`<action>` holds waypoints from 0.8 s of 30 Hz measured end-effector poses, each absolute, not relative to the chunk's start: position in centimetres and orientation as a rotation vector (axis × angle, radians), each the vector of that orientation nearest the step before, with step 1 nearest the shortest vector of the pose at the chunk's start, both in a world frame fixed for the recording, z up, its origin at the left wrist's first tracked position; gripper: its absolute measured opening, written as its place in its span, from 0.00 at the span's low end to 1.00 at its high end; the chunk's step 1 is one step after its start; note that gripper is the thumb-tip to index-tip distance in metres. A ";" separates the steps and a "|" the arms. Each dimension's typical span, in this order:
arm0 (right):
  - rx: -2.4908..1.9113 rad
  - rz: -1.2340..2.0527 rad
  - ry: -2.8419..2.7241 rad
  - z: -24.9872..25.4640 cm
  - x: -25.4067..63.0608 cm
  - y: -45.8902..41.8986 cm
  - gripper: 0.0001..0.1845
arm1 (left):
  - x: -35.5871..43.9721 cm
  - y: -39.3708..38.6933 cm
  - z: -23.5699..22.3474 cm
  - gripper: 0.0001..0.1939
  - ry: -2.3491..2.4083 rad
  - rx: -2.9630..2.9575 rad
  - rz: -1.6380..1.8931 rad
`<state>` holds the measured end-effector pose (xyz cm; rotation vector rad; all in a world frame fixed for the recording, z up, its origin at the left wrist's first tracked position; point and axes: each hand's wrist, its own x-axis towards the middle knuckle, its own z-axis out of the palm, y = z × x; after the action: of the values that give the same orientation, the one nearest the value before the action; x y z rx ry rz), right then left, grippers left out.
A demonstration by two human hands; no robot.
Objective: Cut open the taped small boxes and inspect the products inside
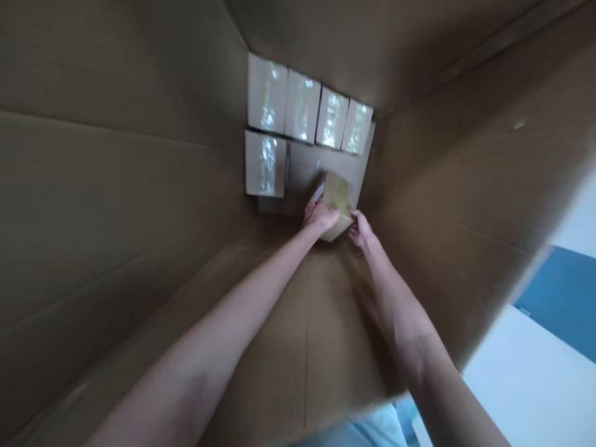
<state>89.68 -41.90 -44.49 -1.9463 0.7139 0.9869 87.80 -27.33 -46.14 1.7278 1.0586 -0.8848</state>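
Observation:
Deep inside a large cardboard carton [261, 347], both my arms reach down to a small taped cardboard box [338, 189]. My left hand [320, 214] grips its left side, thumb lying over the near edge. On the opposite side, my right hand [359, 230] holds the near right corner with bent fingers. The small box is tilted and sits above the carton's bottom; whether it touches the bottom I cannot tell. Several similar boxes [302, 108] stand in a row along the far wall, with shiny tape on top. One more box [264, 164] is in front of the row's left end.
Tall carton walls [465, 161] surround my arms on all sides. Flat cardboard [344, 161] shows at the bottom beside the boxes. Outside the carton, at the lower right, are a white surface [526, 379] and a blue area [563, 298].

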 end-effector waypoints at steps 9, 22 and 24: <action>-1.713 0.782 0.702 -11.3 86.1 -37.0 0.23 | 81.7 -23.7 -11.1 0.30 1.077 1.810 -0.359; -1.277 0.938 -0.535 12.6 77.0 -18.2 0.33 | 62.4 -13.4 14.2 0.37 1.269 1.748 1.040; -1.270 1.012 -0.772 12.3 73.9 -13.8 0.36 | 58.4 -12.5 13.5 0.38 1.424 1.590 1.156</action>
<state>73.89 -13.79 12.31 -1.2696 -0.7722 1.0124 58.45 -12.51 13.48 1.5896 1.4237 1.1559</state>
